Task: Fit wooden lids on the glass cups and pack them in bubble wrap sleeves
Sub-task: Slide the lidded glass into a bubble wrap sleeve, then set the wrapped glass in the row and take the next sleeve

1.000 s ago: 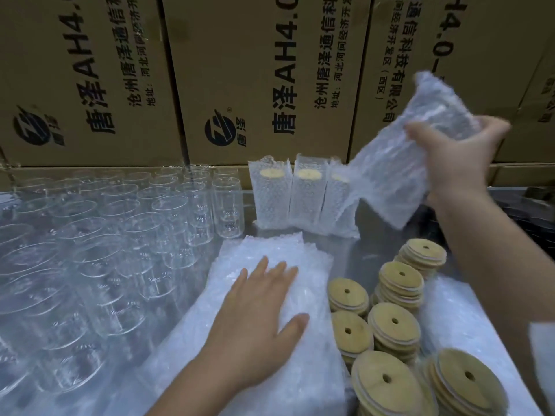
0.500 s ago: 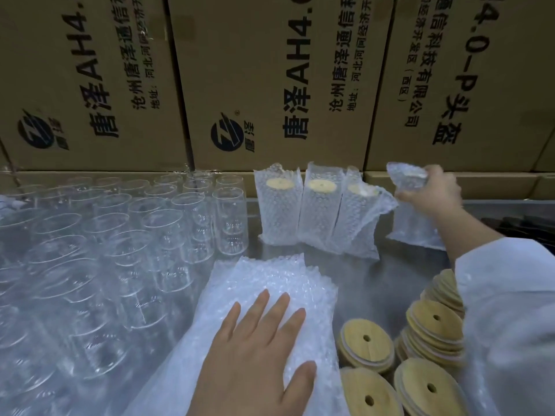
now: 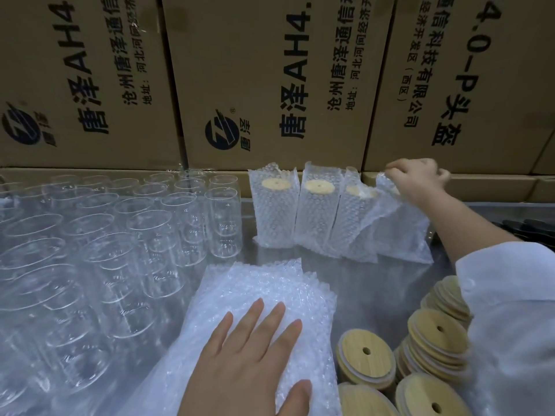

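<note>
The left hand (image 3: 249,358) lies flat, fingers straight and slightly spread, pressing on a stack of flat clear bubble wrap sleeves (image 3: 270,289). The right hand (image 3: 417,181) reaches far forward, its fingers curled and pinching the top edge of an upright bubble wrap sleeve (image 3: 399,232) that stands on the surface. The hand covers the sleeve's mouth, so I cannot tell what is inside.

Just to the left of the right hand stand three packed glass cups in bubble wrap sleeves (image 3: 318,211), side by side and touching. A round pale wooden lid with a centre hole shows at the top of each. The nearest one leans against the sleeve being held.

To the left of the left hand, many empty clear glass cups (image 3: 222,217) stand upright in close rows; the nearest row is just beside the stack of sleeves. To the right of the left hand, under the right forearm and its white sleeve (image 3: 510,295), lie loose piles of round wooden lids (image 3: 366,358), each with a small hole. The sleeve hides part of those piles.

Everything rests on a grey metal surface (image 3: 375,274), bare between the stack and the packed cups. Beyond the right hand, large brown cardboard boxes (image 3: 270,85) printed with black Chinese characters and "AH4.0" form a wall along the back edge. Some dark objects (image 3: 528,229) lie to the right of the right forearm, too unclear to name.
</note>
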